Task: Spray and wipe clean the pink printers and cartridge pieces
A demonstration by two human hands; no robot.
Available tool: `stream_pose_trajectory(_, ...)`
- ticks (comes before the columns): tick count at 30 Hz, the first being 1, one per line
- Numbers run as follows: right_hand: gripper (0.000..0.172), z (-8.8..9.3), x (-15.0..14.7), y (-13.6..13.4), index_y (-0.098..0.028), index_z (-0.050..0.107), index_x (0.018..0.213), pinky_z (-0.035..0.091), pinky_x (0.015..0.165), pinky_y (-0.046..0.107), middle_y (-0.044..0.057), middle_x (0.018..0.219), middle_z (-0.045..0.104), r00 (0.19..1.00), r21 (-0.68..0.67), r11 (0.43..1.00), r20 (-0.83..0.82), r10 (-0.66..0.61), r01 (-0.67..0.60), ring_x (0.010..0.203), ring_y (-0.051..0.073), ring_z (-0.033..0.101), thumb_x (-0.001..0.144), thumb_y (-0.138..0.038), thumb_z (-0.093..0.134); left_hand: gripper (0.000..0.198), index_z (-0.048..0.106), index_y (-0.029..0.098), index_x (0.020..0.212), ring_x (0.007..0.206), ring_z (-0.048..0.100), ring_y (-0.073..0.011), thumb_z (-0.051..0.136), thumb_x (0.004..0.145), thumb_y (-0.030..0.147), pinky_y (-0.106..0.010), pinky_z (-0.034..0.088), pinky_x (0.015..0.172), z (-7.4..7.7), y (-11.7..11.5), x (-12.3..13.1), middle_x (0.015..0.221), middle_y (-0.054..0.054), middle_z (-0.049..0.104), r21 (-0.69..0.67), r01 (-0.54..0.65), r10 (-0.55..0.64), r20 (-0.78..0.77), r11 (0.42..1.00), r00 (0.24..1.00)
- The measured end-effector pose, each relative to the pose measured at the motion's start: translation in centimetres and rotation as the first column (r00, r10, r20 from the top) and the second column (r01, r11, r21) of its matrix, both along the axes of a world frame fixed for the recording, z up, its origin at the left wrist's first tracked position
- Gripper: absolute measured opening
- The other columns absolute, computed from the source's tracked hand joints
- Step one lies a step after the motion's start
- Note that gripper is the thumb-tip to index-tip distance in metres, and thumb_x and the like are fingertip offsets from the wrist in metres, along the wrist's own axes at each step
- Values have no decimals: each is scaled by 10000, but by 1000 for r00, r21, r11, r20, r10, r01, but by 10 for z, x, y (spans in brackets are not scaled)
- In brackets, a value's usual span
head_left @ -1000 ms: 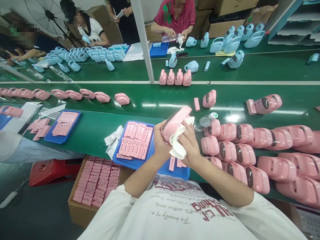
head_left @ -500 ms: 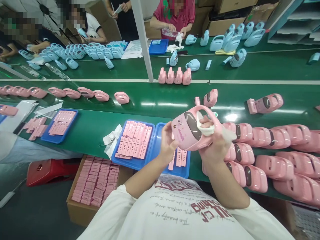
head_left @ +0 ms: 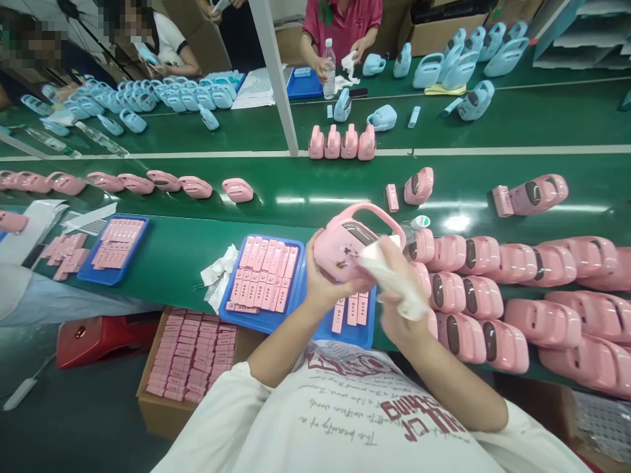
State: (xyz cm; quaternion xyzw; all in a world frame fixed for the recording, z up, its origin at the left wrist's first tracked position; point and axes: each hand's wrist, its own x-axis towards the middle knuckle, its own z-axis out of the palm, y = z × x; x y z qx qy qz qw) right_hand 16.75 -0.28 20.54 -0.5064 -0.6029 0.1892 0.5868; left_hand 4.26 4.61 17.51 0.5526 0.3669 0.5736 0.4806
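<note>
A glossy pink plastic unit [head_left: 332,253] with a loop carry handle, a dark oval panel and a small printed picture is held up above the bench. My left hand [head_left: 320,282] is wrapped round its left and lower side. In my right hand [head_left: 401,312] a white cloth [head_left: 394,272] is gripped, its upper end touching the unit's printed front. Below the unit lies a blue tray [head_left: 323,338] with a few pink strip-shaped pieces [head_left: 351,310]. Rows of similar pink units [head_left: 448,292] stand just right of my right hand.
Another blue tray [head_left: 230,306] holds several pink strips, with crumpled white cloth [head_left: 217,276] beside it. A carton [head_left: 162,420] of pink pieces stands on the floor. A clear bottle with a green cap [head_left: 421,222] lies by the units. Co-workers handle blue units [head_left: 182,98] across a white post [head_left: 276,79].
The unit has turned and shifted left in my left hand. My right hand has moved from its handle side to its printed front with the cloth. A co-worker's bottle is now upright.
</note>
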Motion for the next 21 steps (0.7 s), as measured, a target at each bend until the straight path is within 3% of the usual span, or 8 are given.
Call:
stream_pose_trajectory(4, 610, 10, -6, 15, -272, 227, 1536, 355, 1123, 573, 112, 1518, 393, 935, 100, 995, 351, -48, 14, 1409, 312, 361, 970, -439, 381, 1007, 290, 273, 1371, 1075, 617, -252, 751, 582, 696, -393, 539, 886, 3, -6, 0, 1266, -119, 506, 131, -26, 41, -117, 991, 992)
stream_pose_trajectory(6, 643, 10, -6, 21, -257, 157, 1551, 385, 1107, 550, 129, 1524, 378, 909, 100, 995, 415, -43, 2, 1407, 310, 363, 972, -435, 372, 1009, 300, 285, 1372, 1063, 609, -248, 783, 568, 656, -392, 530, 879, 5, -4, -3, 1267, -105, 486, 191, -81, 109, -140, 978, 984)
stream_pose_trajectory(10, 595, 6, -6, 24, -284, 190, 1538, 412, 1098, 510, 99, 1515, 397, 960, 4, 1000, 279, 9, -11, 1385, 278, 403, 984, -440, 340, 1035, 306, 267, 1377, 1093, 582, -260, 841, 544, 568, -407, 505, 904, 9, 2, -10, 1244, -103, 482, 322, -181, 261, -227, 929, 938)
stream_pose_trajectory(13, 553, 7, -8, 21, -284, 261, 1516, 405, 1105, 497, 95, 1486, 433, 978, 10, 1000, 210, 19, -22, 1371, 263, 421, 990, -442, 324, 1071, 267, 262, 1394, 1099, 586, -265, 836, 547, 585, -416, 505, 906, 8, 3, -10, 1247, -114, 486, 404, -169, 293, -270, 899, 917)
stream_pose_trajectory(16, 605, 7, -10, 21, -265, 249, 1521, 367, 1126, 524, 118, 1492, 413, 977, 58, 998, 211, 7, -19, 1390, 277, 391, 975, -515, 321, 1075, 248, 269, 1405, 1111, 583, -273, 803, 560, 636, -430, 507, 913, 7, 1, -7, 1259, -120, 486, 431, -180, 311, -256, 884, 915)
stream_pose_trajectory(21, 578, 0, -10, 26, -261, 314, 1496, 370, 1125, 512, 114, 1471, 445, 993, -52, 998, 116, 28, -22, 1358, 269, 435, 980, -521, 298, 1032, 303, 238, 1385, 1120, 572, -279, 839, 558, 544, -434, 499, 923, 10, 0, -6, 1245, -117, 490, 424, -235, 375, -283, 875, 883)
